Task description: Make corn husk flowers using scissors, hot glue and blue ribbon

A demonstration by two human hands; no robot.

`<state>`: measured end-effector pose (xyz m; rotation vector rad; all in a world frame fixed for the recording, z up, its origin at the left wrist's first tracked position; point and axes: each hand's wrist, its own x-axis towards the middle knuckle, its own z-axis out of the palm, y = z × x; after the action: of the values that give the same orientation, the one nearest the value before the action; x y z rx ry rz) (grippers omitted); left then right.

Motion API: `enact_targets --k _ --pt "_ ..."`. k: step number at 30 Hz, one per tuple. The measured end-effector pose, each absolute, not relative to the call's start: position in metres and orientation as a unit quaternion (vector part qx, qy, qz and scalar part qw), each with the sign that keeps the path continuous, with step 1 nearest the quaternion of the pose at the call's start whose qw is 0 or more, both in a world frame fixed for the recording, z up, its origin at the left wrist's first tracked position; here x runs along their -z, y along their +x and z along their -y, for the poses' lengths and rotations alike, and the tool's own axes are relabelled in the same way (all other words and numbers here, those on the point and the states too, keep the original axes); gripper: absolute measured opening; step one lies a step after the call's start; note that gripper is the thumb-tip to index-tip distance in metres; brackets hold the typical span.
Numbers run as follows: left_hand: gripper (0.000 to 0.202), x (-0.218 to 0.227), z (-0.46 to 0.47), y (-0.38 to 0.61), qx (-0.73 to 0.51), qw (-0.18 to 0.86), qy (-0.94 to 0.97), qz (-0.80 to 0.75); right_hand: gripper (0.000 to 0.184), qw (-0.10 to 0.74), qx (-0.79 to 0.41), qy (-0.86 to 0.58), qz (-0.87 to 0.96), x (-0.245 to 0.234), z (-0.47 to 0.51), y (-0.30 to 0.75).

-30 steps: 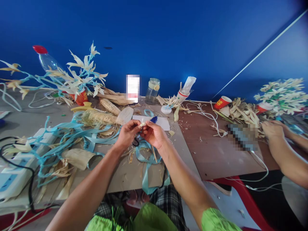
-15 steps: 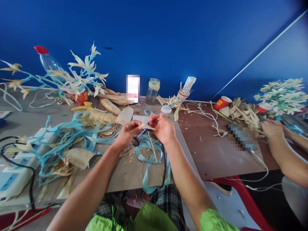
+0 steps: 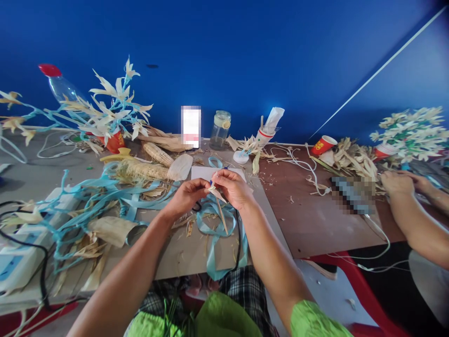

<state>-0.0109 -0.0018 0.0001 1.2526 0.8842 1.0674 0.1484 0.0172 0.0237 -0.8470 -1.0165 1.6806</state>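
Observation:
Over the near middle of the table, a small pale piece of corn husk (image 3: 218,194) is held between both my hands. My left hand (image 3: 189,195) pinches its left end between thumb and fingertips. The fingers of my right hand (image 3: 234,188) close on it from the other side, partly hiding it. A small dark blue bit shows between the fingertips, too small to name. Below the hands lie a thin stick (image 3: 222,217) and loops of light blue ribbon (image 3: 212,262). A white sheet (image 3: 198,173) lies just behind them.
Corn cobs (image 3: 157,154), blue-wrapped stems (image 3: 65,220) and a white power strip (image 3: 26,269) lie to the left. Husk flowers (image 3: 121,89) stand in a red cup. Behind are a glass jar (image 3: 220,131) and a lit screen (image 3: 191,126). A co-worker's hands (image 3: 398,182) are at right.
My right hand has moved in toward the left, its raised fingers now closed on the husk piece. The husk tip now points more downward. The view has shifted slightly.

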Motion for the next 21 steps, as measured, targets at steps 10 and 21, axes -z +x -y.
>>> enact_targets --k 10,21 --pt "0.019 0.0025 0.0017 -0.0148 -0.446 0.61 0.549 -0.358 0.024 0.442 -0.699 -0.381 0.414 -0.0157 -0.0194 0.142" --pt "0.019 0.0057 -0.0033 -0.0161 -0.498 0.581 0.515 -0.386 0.025 0.555 -0.669 -0.349 0.351 -0.0161 -0.0242 0.1437"
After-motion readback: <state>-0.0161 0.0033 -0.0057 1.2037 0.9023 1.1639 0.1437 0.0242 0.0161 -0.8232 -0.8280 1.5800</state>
